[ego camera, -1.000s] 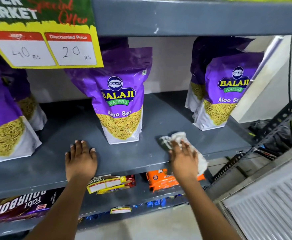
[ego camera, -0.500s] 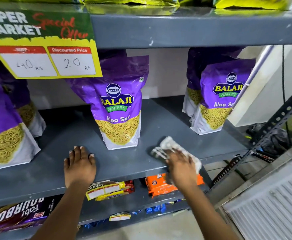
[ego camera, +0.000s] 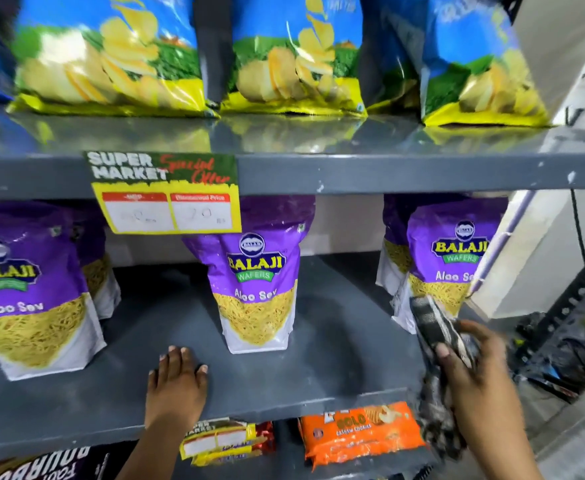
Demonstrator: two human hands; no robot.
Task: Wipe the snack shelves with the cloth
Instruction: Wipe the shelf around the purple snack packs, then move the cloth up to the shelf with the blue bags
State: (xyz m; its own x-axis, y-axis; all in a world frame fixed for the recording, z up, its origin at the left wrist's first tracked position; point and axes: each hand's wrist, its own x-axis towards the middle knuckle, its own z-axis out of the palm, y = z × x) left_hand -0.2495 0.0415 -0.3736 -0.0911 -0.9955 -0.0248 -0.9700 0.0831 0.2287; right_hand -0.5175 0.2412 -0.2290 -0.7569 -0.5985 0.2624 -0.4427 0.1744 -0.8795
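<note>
My right hand (ego camera: 471, 372) grips the cloth (ego camera: 435, 327), which looks dark and dirty and is lifted off the grey middle shelf (ego camera: 336, 362) at its right end; part of it hangs below my palm. My left hand (ego camera: 176, 382) lies flat, fingers spread, on the same shelf near its front edge. Purple Aloo Sev bags stand on this shelf: one in the middle (ego camera: 256, 289), one at the left (ego camera: 27, 292), one at the right (ego camera: 447, 268) just behind the cloth.
The upper shelf (ego camera: 353, 140) carries blue and yellow chip bags (ego camera: 284, 57). A price sign (ego camera: 166, 192) hangs from its front edge. Below are an orange cookie pack (ego camera: 357, 431) and a dark biscuit pack (ego camera: 27, 465). A perforated metal upright (ego camera: 575, 299) stands at the right.
The view has tilted up, bringing the chip shelf into sight. My right hand lifted the cloth off the shelf and moved it right. My left hand stayed flat on the shelf.
</note>
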